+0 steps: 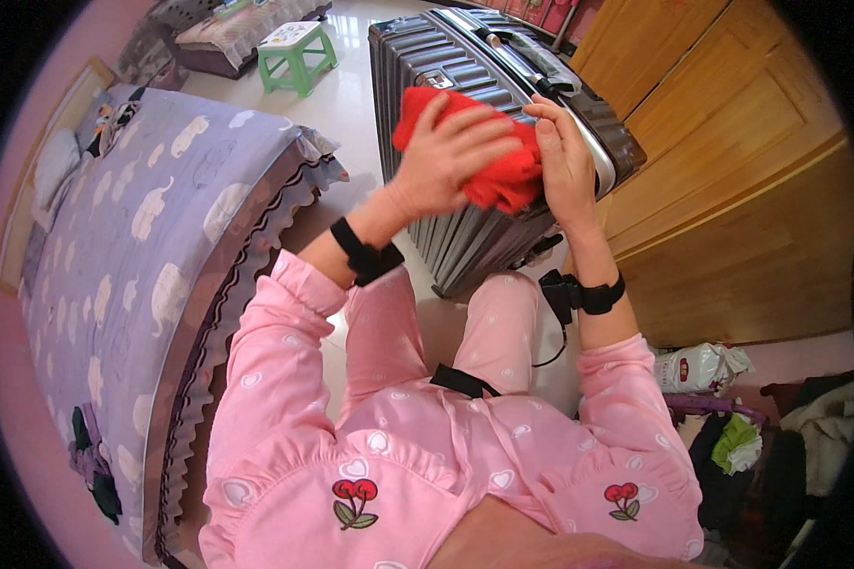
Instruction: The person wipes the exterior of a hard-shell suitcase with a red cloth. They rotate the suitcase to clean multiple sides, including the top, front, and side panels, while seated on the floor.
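Head view, red cloth (510,182) under flattish left hand (443,159), right hand (566,169) half-curled at its edge, grips unclear

No text is legible, even on the suitcase (489,81) or white bag (700,369).

Soft red cloth (510,185) in front of a glossy ribbed suitcase (413,68)
The suitcase's shell looks like hard, shiny plastic, its frame (605,169) like polished metal; the cloth is matt and fuzzy. Right of the suitcase, the wardrobe (731,114) is grained wood with a sheen. Left of it, the stool (301,64) looks plastic, the bedspread (123,247) matt cloth, the floor (351,66) glossy tile.
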A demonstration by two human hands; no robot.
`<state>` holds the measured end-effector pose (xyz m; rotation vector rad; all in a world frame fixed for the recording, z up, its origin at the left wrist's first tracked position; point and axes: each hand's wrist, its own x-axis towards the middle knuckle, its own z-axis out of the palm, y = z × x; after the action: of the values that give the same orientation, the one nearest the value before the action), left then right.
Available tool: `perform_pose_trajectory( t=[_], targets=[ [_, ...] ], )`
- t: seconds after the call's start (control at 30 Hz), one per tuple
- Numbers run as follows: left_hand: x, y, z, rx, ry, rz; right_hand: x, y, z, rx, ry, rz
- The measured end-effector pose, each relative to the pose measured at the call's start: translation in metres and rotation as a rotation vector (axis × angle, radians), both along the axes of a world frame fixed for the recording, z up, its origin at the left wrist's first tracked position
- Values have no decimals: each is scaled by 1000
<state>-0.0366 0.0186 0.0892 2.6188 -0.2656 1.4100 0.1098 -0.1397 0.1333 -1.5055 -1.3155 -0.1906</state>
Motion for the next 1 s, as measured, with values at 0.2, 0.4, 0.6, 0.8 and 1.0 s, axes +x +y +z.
perform_pose_trajectory(
  t=[0.2, 0.4, 0.6, 0.8, 1.0],
  targets=[
    [36, 22, -23, -380, -269, 190, -6, 6, -3, 61, 74, -53],
    [34, -50, -64, -805, -410, 156, -10, 16, -4, 120, 101, -67],
    [6, -82, -121, -1080, -358, 125, -13, 19, -4, 66, 67, -75],
    [-3, -90, -120, -1582, -280, 96, -28, 25, -12, 9, -363, -170],
    [17, -80, -94, -1176, -377, 50, -38, 28, -21, 57, -425, -185]
  ],
)
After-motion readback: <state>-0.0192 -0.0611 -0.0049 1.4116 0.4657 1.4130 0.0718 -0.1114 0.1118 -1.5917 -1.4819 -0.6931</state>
